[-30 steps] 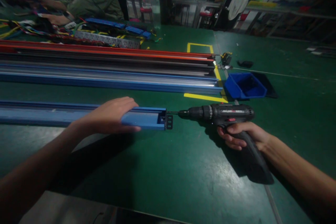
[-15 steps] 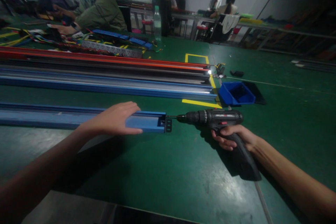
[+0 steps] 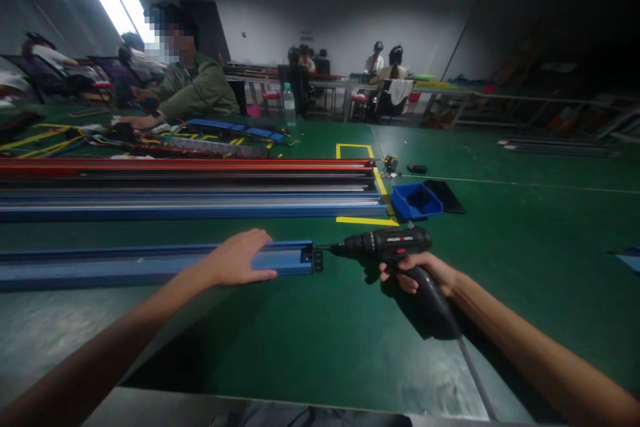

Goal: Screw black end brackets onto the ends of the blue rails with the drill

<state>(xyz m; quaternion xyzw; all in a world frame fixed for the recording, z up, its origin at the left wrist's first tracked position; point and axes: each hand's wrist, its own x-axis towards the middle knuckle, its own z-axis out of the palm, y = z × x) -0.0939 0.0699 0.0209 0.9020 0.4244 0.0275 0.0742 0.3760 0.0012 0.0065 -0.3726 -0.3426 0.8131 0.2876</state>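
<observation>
A long blue metal profile [image 3: 165,263] lies along the near side of the green table. My left hand [image 3: 240,259] grips it across its width near the right end, thumb on the near edge and fingers over the far one. At that end sits a small black slotted bracket [image 3: 318,261]. My right hand [image 3: 417,270] is wrapped round the handle of a black cordless drill [image 3: 395,241], which lies level and points left. Its long thin bit reaches the far corner of the profile's end; whether a screw is there is too small to tell.
Beyond lie more blue [image 3: 200,209], black and red profiles [image 3: 200,164], ending by yellow tape [image 3: 367,221]. A blue bin [image 3: 417,201] stands at their right, with a dark flat piece behind it. Wires, a bottle [image 3: 289,105] and a co-worker [image 3: 200,87] are across the table.
The camera view has tilted up, so the table scene sits lower in the picture. Both hands keep their holds, and the drill bit stays at the profile's end.
</observation>
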